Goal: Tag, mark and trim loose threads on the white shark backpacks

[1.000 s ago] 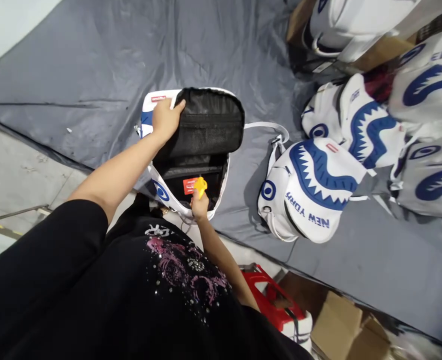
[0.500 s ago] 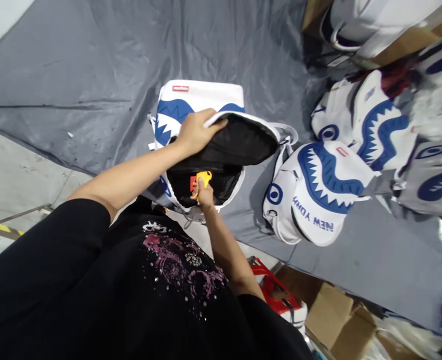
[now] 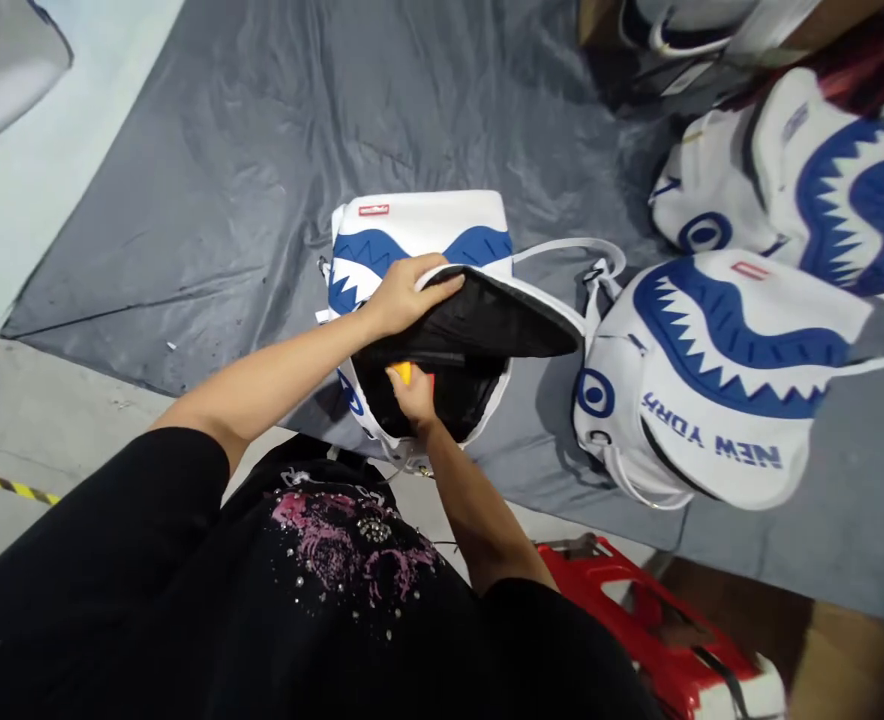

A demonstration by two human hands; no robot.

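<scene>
A white backpack [image 3: 479, 212] with a blue shark-mouth print lies on the grey sheet in front of me, its top flap lifted and its black lining showing. My left hand [image 3: 404, 295] grips the raised edge of the flap, thumb on the lining side. Inside the opening, my right hand [image 3: 413, 393] is closed around a small yellow tool [image 3: 401, 372]. A bit of red [image 3: 431, 382] shows beside the fingers; most of the tool is hidden by the hand.
To the right stands another white shark-print backpack [image 3: 719, 350] marked NEW YORK, with a similar backpack [image 3: 802, 190] behind it. A cardboard box [image 3: 592, 25] with a white bag is at the back. Below right lies a red and white object [image 3: 637, 610]. The grey sheet [image 3: 247, 150] spreads beneath the bags.
My right hand has sunk deeper into the backpack and turned, so less of the yellow tool shows. My left hand still holds the flap up. The view has shifted left.
</scene>
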